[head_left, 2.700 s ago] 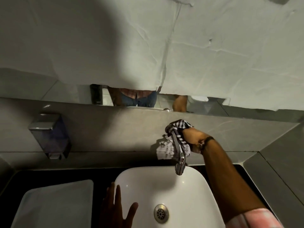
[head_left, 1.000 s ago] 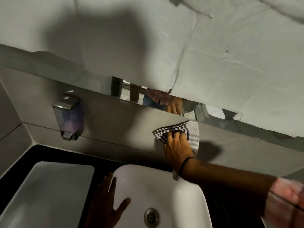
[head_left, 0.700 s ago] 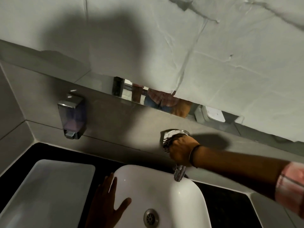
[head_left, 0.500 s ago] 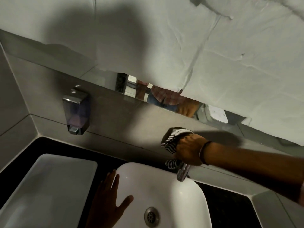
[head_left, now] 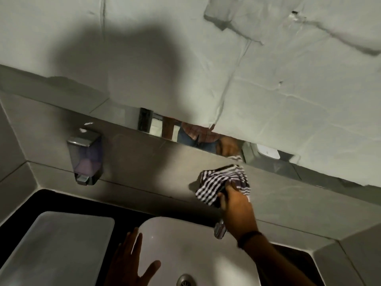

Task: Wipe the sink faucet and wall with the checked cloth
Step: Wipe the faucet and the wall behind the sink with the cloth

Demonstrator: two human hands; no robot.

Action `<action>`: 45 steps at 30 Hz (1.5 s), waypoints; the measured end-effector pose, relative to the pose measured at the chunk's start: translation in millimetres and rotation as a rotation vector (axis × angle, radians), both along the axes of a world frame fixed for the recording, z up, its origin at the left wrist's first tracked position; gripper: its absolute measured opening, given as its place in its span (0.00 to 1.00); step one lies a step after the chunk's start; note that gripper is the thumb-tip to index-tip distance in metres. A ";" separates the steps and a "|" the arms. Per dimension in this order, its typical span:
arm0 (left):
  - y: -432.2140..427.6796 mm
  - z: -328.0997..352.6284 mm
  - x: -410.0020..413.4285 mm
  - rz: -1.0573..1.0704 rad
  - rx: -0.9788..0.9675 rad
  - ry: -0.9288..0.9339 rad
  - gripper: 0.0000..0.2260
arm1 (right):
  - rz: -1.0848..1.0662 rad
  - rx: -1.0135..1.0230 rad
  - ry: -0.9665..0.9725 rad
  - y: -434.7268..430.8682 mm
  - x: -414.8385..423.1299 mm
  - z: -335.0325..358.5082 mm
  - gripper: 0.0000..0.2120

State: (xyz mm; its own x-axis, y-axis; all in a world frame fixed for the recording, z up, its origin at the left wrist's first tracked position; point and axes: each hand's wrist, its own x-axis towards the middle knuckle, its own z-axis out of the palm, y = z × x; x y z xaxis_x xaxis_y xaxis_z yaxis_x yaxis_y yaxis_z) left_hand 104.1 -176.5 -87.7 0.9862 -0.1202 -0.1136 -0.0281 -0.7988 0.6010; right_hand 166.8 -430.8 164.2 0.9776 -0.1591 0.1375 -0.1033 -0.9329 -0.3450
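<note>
While hand (head_left: 237,211) hides faucet (head_left: 220,232), spout shows.

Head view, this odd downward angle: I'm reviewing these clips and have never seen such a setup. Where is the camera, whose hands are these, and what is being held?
No machine here: a person wears a wide-angle camera on the head, looking forward and down at their own bare hands. The right hand clutches a checked cloth against the grey tiled wall, just above the chrome faucet, which it mostly hides. The left hand rests open and flat on the rim of the white sink, holding nothing. A soap dispenser is mounted on the wall to the left. Crumpled paper covers most of the mirror above.
</note>
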 end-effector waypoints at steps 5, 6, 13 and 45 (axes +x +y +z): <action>-1.1 6.2 0.1 -0.005 0.040 0.000 0.56 | -0.274 0.367 0.014 10.7 24.9 15.8 0.13; -1.7 8.1 -0.2 -0.007 0.041 -0.001 0.56 | -0.313 0.363 0.078 10.0 33.6 20.5 0.14; -3.2 3.8 -3.7 0.006 0.022 -0.010 0.53 | -0.146 0.818 0.354 -9.8 61.9 22.2 0.11; -4.4 26.2 -16.6 0.060 -0.015 0.009 0.51 | -0.256 0.395 0.060 18.2 34.0 11.2 0.07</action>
State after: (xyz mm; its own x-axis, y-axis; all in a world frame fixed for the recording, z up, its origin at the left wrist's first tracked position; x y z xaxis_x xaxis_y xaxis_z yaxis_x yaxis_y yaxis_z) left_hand 87.5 -180.9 -61.5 0.9907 -0.0629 -0.1209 0.0247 -0.7897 0.6131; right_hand 200.8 -412.7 175.3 0.9047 -0.4244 -0.0375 -0.3430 -0.6734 -0.6549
